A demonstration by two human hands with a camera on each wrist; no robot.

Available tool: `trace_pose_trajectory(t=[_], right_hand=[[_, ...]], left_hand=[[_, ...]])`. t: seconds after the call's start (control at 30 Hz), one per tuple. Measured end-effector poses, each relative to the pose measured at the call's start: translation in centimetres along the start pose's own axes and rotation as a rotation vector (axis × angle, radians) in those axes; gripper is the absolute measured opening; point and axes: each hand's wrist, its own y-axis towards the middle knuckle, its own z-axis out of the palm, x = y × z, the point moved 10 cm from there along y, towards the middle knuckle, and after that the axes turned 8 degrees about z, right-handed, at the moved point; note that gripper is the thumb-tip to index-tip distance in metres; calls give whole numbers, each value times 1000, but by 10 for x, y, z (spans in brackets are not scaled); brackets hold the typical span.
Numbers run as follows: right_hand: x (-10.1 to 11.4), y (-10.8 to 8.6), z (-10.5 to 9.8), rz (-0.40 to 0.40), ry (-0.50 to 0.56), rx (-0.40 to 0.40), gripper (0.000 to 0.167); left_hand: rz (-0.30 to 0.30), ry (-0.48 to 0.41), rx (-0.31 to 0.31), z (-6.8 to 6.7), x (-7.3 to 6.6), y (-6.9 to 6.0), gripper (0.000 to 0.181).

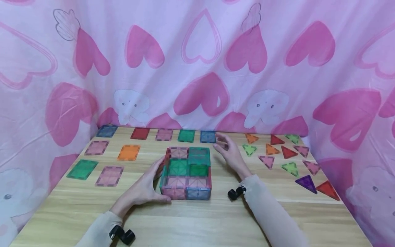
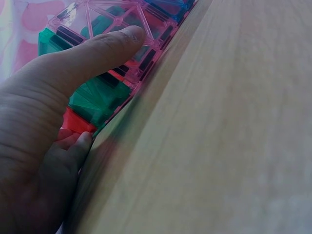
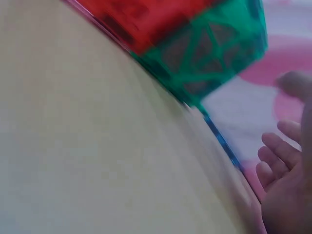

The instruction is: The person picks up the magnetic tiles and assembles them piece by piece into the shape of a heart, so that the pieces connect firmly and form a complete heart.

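A low box of translucent magnetic tiles (image 1: 178, 167) stands on the table, with pink, green, red and blue walls. One green tile (image 1: 199, 156) covers its back right compartment; the other compartments lie uncovered on top. My left hand (image 1: 144, 187) holds the box at its left side. In the left wrist view, the thumb lies across a pink wall tile (image 2: 117, 19) and the fingertips touch the bottom of the red and green side. My right hand (image 1: 229, 154) is apart from the box, fingers loosely bent with nothing in them, near a flat blue square tile (image 1: 208, 136).
Square tiles in red (image 1: 140, 133), orange (image 1: 128, 152), green (image 1: 82, 169) and other colours lie flat at the left and back. Several triangle tiles, among them a purple one (image 1: 306, 184), lie at the right. A pink heart-patterned curtain (image 1: 200, 96) encloses the table.
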Motion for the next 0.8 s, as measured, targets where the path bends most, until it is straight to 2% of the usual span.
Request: trace_pose_trajectory(t=[0.13, 0.27, 0.37, 0.5, 0.63, 0.7, 0.8], right_hand=[[-9, 8, -3, -21, -210, -21, 61], [-11, 14, 4, -58, -420, 32, 65], [-9, 16, 10, -93, -512, 63, 65], [-6, 14, 10, -97, -510, 45, 51], [-9, 11, 3, -28, -450, 8, 34], [-11, 10, 1, -1, -443, 4, 33], [-14, 9, -1, 31, -444, 2, 42]], left_hand=[[7, -4, 8, 1, 0, -1, 148], [15, 9, 8, 1, 0, -1, 147], [17, 18, -3, -2, -1, -2, 147], [24, 16, -1, -2, -1, -2, 147], [24, 3, 4, 1, 1, -1, 149], [19, 4, 2, 1, 1, -1, 150], [16, 10, 1, 1, 0, -1, 149]])
